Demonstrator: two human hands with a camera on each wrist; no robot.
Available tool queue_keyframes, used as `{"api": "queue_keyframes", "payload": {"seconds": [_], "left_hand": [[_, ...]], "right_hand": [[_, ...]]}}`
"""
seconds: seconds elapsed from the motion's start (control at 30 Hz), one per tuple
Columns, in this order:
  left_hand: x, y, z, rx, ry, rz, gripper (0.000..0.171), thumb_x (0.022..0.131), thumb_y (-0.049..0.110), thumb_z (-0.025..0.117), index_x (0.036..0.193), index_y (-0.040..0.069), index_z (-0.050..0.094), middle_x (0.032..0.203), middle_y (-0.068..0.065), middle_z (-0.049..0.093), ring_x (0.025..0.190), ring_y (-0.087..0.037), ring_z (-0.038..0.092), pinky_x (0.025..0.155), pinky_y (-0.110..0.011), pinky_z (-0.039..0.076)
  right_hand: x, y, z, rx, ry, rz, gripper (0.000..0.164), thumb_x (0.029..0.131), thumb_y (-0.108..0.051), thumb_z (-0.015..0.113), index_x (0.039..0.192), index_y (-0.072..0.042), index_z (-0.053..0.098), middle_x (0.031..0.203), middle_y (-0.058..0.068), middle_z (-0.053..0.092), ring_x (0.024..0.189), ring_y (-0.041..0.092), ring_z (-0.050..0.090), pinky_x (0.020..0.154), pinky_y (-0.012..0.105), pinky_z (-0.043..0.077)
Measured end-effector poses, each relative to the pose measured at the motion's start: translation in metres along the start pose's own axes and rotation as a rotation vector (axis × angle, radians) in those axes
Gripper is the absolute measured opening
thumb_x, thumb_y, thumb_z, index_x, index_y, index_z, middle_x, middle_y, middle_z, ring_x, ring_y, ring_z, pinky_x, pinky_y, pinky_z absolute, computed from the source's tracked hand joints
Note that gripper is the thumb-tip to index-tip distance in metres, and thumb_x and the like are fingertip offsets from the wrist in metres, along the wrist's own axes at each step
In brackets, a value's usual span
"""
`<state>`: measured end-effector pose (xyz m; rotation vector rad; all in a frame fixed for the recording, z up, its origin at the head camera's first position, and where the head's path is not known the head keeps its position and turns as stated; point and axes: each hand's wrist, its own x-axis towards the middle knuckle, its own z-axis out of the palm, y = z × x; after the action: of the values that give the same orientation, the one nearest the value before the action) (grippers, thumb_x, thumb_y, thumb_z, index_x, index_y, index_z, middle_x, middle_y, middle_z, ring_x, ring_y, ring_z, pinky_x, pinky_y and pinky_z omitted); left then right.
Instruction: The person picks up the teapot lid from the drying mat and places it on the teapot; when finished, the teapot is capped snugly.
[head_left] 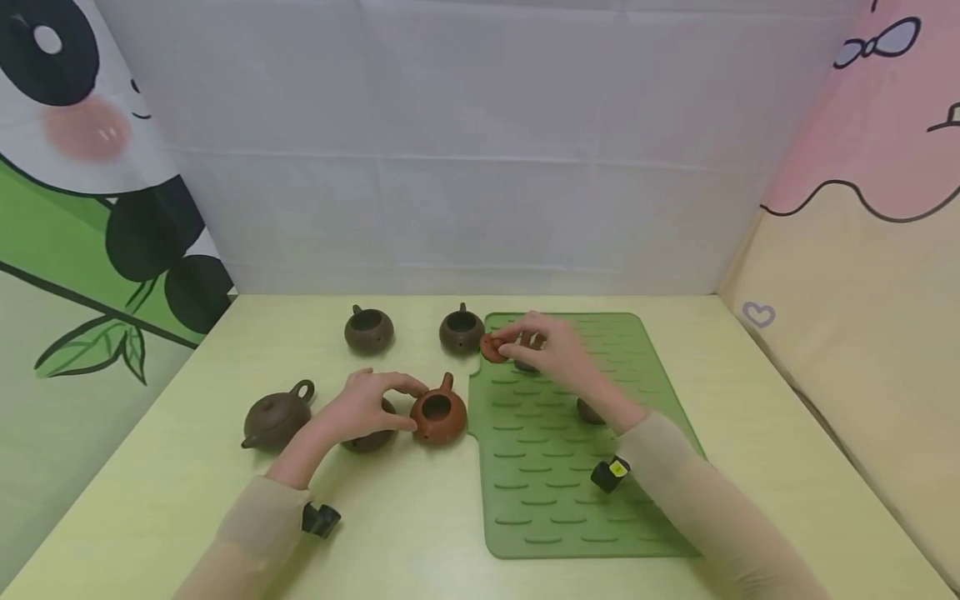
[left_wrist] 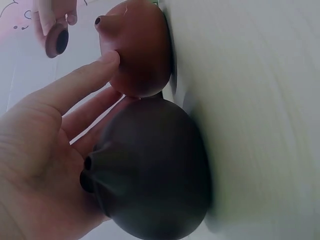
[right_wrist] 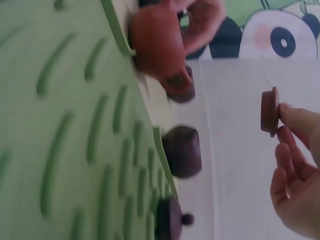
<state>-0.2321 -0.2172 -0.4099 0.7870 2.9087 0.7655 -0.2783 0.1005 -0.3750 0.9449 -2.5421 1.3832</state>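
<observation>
Red-brown teapot [head_left: 447,427] held between thumb and fingers of left grip [head_left: 362,408], just left of green mat [head_left: 525,525], presumably for steadiness; matching lid [head_left: 491,350] pinched from above by right grip [head_left: 553,350] over mat's far-left edge, probably so underside is left free.

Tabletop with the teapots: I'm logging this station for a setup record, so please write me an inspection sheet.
Surface: pale table, with a ridged green mat right of centre.
Job's things: red-brown teapot, uncovered; red-brown lid held off it.
Clutter: lidded dark teapot; back-left dark pot and back-middle dark pot, both uncovered; near dark pot, partly hidden; knobbed dark lid on the mat; dark item, mostly hidden.
Hands: left hand holds the teapot; right hand pinches the lid.
Cables: none identifiable.
Surroundings: white backdrop; cartoon-printed walls both sides.
</observation>
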Motion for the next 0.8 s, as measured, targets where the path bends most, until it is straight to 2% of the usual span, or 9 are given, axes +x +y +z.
{"api": "queue_keyframes", "payload": {"seconds": [0.17, 0.4, 0.63, 0.8], "left_hand": [[0.000, -0.001, 0.000, -0.003, 0.000, -0.005, 0.044, 0.077, 0.030, 0.084, 0.118, 0.022, 0.070, 0.114, 0.005, 0.074, 0.110, -0.022, 0.067, 0.105, -0.071, 0.027], [0.001, -0.003, 0.001, -0.017, 0.010, 0.015, 0.044, 0.078, 0.033, 0.083, 0.119, 0.025, 0.070, 0.114, 0.007, 0.074, 0.112, -0.021, 0.067, 0.098, -0.060, 0.039], [0.002, -0.003, 0.002, -0.055, -0.003, 0.010, 0.045, 0.078, 0.029, 0.083, 0.121, 0.023, 0.069, 0.117, 0.006, 0.073, 0.116, -0.023, 0.065, 0.101, -0.055, 0.045], [0.002, -0.003, 0.001, -0.085, -0.008, 0.007, 0.045, 0.078, 0.027, 0.083, 0.121, 0.023, 0.069, 0.117, 0.006, 0.072, 0.117, -0.023, 0.064, 0.102, -0.052, 0.046]], "right_hand": [[0.002, -0.009, 0.027, 0.064, -0.003, 0.012, 0.018, 0.092, -0.024, 0.071, 0.109, -0.023, 0.075, 0.096, -0.003, 0.069, 0.081, 0.013, 0.061, 0.068, 0.028, 0.052], [0.003, -0.011, 0.056, 0.156, -0.071, 0.041, 0.017, 0.090, -0.025, 0.073, 0.107, -0.026, 0.076, 0.096, -0.004, 0.070, 0.081, 0.015, 0.058, 0.072, 0.034, 0.050], [0.005, -0.007, 0.076, 0.157, -0.138, 0.035, 0.016, 0.088, -0.023, 0.076, 0.103, -0.022, 0.077, 0.101, -0.004, 0.076, 0.077, 0.015, 0.057, 0.071, 0.031, 0.049], [0.007, -0.007, 0.085, 0.145, -0.166, 0.040, 0.014, 0.087, -0.023, 0.076, 0.101, -0.022, 0.078, 0.099, -0.005, 0.077, 0.077, 0.017, 0.057, 0.068, 0.024, 0.047]]}}
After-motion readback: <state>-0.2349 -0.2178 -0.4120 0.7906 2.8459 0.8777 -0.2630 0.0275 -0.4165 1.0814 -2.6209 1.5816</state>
